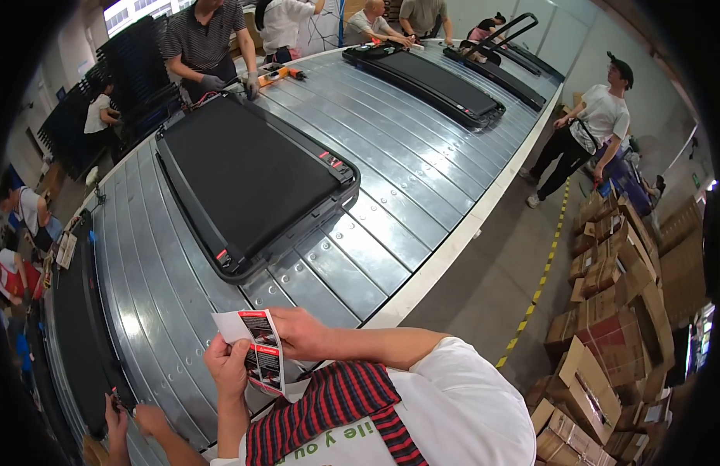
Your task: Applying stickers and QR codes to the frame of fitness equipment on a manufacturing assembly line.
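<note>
White-red-black label sheet (255,349) between both hands

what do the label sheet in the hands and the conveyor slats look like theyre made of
The label sheet, held by the left hand and right hand, looks like thin glossy paper or film: it curls, and its white back shows at the top corner. The conveyor slats look like bare metal, probably steel or aluminium: grey, ribbed, with streaky glare and rows of round fasteners.
</note>
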Available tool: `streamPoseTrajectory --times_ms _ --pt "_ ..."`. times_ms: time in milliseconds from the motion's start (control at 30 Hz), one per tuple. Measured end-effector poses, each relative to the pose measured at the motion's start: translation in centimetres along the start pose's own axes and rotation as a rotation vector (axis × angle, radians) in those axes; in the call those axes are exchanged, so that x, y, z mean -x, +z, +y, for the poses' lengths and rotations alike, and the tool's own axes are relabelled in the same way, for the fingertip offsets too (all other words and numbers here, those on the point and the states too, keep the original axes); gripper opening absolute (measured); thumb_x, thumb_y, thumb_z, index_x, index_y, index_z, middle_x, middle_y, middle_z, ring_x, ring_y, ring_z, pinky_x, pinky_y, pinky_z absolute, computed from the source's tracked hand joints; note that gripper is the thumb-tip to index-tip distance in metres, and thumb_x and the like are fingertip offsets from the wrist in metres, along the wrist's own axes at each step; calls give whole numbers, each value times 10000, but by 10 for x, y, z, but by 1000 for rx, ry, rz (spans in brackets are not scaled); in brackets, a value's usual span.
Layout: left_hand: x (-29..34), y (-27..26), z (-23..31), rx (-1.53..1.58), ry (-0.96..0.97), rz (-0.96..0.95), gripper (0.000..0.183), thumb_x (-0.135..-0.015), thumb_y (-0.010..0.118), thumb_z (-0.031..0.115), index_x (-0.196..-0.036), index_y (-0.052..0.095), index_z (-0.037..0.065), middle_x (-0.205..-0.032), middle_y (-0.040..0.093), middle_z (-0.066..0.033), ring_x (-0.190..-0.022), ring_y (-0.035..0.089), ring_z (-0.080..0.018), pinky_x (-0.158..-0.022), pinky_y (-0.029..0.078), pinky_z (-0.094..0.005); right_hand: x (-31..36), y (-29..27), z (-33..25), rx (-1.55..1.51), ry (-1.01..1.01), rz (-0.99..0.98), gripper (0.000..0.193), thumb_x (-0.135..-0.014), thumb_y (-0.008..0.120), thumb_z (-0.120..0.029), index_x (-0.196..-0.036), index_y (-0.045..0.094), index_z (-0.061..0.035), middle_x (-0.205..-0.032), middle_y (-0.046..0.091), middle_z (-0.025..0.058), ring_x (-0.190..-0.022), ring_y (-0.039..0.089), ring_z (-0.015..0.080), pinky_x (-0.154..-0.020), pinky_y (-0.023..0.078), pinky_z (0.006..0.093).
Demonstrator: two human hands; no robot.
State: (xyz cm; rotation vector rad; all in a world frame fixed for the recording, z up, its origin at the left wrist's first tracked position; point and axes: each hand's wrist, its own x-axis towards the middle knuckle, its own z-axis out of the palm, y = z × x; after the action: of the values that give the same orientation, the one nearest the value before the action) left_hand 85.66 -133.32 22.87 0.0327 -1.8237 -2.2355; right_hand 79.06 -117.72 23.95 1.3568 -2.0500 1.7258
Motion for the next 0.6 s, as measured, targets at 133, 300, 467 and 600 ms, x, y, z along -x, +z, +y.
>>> streamPoseTrajectory --times_ms 133,300,467,600 --pt "0 -7 -8 29 -7 -23 274 -779 627 128 -974 544 -45 -865 597 -55 -752 554 -99 -683 440 -218 3 5 1 29 48 18 284 -706 599 -78 -975 525 -22 -890 558 145 -794 552 336 -658 469 377" --pt "4 -10 -2 27 -13 24 249 -796 594 115 -984 536 -38 -890 592 -56 -775 552 -104 -701 439 -228 -1 15 5 -33 8 29 273 -712 605 -113 -952 522 -13 -876 553 151 -785 550 340 -652 467 383" --pt "-3 -6 -6 84 -108 130 178 -794 517 51 -961 538 -6 -888 578 -48 -793 552 -119 -702 446 -260 0 10 26 100 -112 66 310 -696 656 -148 -953 542 -18 -844 558 133 -690 562 289 -599 468 339" --pt "-22 20 -5 327 -148 122 210 -838 515 115 -1015 506 4 -904 581 -57 -784 570 -141 -713 467 -275 -9 -19 12 -103 49 58 316 -675 634 42 -971 545 -23 -877 562 104 -664 561 153 -585 465 241"
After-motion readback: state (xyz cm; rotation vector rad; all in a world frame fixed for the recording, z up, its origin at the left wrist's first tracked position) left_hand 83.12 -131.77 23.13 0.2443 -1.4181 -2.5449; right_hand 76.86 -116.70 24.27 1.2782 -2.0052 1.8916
